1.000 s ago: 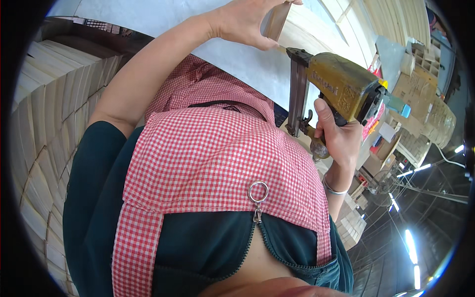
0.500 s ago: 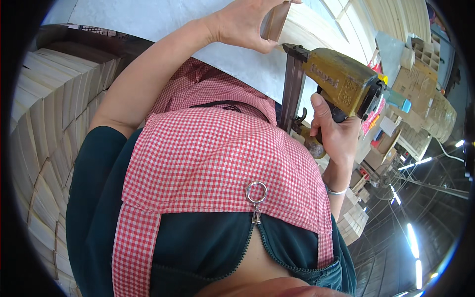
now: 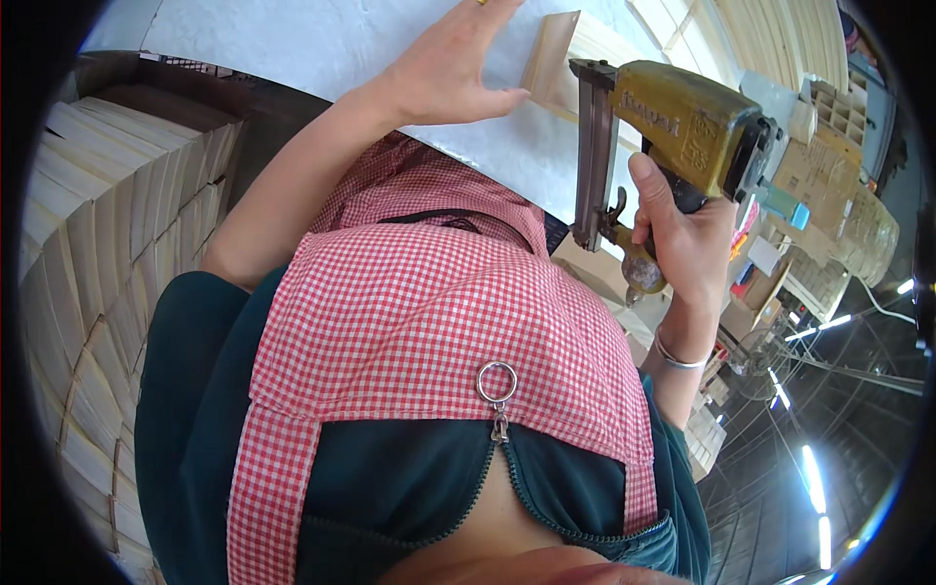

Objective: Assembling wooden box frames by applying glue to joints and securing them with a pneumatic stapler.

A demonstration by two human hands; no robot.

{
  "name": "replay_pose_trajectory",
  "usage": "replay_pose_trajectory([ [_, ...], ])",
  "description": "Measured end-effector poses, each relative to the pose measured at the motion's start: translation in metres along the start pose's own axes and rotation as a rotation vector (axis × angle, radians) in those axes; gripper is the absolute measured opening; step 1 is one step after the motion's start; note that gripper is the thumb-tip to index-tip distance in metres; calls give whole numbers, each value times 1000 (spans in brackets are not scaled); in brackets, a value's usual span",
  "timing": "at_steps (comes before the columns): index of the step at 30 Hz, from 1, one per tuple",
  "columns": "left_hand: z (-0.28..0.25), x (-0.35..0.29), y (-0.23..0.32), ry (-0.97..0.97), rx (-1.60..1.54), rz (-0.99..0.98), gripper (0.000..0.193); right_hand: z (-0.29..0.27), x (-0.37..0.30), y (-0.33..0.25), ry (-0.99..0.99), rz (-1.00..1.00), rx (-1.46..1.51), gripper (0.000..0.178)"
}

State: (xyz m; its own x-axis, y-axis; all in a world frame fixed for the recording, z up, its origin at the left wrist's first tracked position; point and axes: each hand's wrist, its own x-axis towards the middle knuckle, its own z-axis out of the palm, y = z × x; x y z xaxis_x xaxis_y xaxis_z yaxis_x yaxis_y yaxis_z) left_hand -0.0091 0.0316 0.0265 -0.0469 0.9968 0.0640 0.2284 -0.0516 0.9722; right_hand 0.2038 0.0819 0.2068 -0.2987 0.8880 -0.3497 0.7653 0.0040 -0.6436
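My right hand (image 3: 687, 239) is closed round the grip of a yellow and black pneumatic nail gun (image 3: 678, 127), held up at the right of the table. The gun's dark magazine (image 3: 593, 161) hangs down beside its nose. My left hand (image 3: 444, 73) is open over the tabletop, with thumb and fingers apart and nothing between them; its fingertips run out of the picture at the top. Between the hand and the gun, a small wooden box or frame (image 3: 554, 60) rests on the pale table, apart from both. The gun's nose partly overlaps the wood behind it.
The pale grey tabletop (image 3: 263, 39) spans the top. Stacks of wooden strips (image 3: 97, 214) stand at my left, and more pale wooden pieces (image 3: 770, 39) lie at the far right. Beyond them are a compartment tray (image 3: 840, 112) and cardboard boxes (image 3: 824, 175).
My left hand has let go of the wooden box and moved left, its fingers spreading. My right hand has drawn the nail gun away to the right.
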Motion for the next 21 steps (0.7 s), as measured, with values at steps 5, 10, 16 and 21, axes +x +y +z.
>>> replay_pose_trajectory([
  [5,-1,-23,-18,245,49,124,98,-3,12,-4,-71,-62,-86,32],
  [10,-6,-32,-17,341,173,113,90,-10,19,-12,-104,-17,-152,32],
  [16,-2,-28,-36,488,321,265,77,-20,34,-21,-127,-92,-180,30],
  [21,7,-27,-53,605,437,389,66,-36,52,-21,-106,-105,-186,31],
])
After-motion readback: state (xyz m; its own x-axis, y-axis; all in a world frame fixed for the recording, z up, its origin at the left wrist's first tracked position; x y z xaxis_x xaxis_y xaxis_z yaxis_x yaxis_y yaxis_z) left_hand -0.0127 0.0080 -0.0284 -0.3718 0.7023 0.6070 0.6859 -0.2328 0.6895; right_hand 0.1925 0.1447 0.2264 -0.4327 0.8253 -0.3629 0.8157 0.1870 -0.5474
